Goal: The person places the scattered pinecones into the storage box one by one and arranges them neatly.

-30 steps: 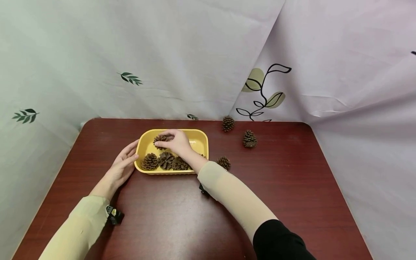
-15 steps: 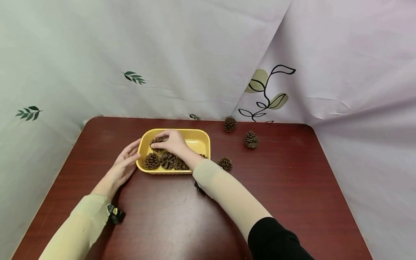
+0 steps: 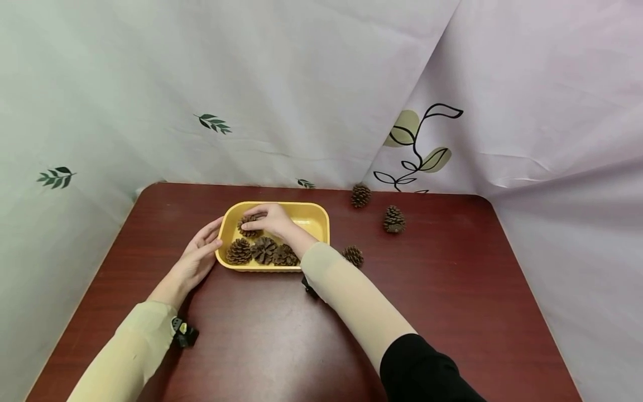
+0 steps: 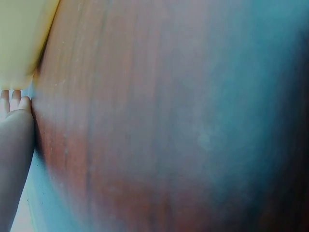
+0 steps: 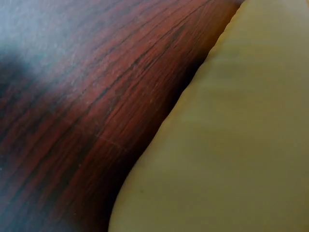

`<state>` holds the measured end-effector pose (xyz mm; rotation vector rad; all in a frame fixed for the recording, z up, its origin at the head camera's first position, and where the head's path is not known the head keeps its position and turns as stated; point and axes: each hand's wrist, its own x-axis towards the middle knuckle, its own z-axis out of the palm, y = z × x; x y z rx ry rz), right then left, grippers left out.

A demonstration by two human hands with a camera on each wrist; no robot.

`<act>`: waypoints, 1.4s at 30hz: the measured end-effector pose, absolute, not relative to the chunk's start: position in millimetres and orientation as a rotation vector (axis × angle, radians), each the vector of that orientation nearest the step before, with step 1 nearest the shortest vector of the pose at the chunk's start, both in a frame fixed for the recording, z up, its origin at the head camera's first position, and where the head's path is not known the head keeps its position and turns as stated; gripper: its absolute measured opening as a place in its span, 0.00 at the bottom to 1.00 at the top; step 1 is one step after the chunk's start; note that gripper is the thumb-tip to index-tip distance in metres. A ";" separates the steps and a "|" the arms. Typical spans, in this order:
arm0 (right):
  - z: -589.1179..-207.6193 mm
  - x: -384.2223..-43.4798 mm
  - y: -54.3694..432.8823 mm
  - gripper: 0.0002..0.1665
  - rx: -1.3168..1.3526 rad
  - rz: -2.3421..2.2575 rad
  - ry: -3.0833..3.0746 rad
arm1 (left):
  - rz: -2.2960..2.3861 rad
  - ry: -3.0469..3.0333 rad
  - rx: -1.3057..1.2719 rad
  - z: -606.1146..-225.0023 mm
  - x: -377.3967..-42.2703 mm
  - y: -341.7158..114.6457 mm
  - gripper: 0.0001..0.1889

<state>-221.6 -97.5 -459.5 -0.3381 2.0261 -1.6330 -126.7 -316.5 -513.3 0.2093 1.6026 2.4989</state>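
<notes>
A pinecone (image 3: 247,227) sits at the left far part of the yellow tray (image 3: 315,221), pinched between the right hand's (image 3: 275,220) partly closed thumb and fingers; whether it touches the tray floor cannot be told. It looks light and stiff, its rough scales giving good grip but perhaps brittle, so its broad middle seems the best hold. Three other pinecones (image 3: 263,250) line the near side. The left hand's (image 3: 197,258) fingers, loosely extended, rest against the tray's left end, gripping nothing. Beyond, three loose pinecones (image 3: 394,219) lie on the counter (image 3: 442,301).
</notes>
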 end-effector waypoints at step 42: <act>-420.2 -232.0 -48.6 0.26 -0.700 -1.361 2.137 | 2.530 1.570 0.214 -515.2 -126.8 -315.4 0.28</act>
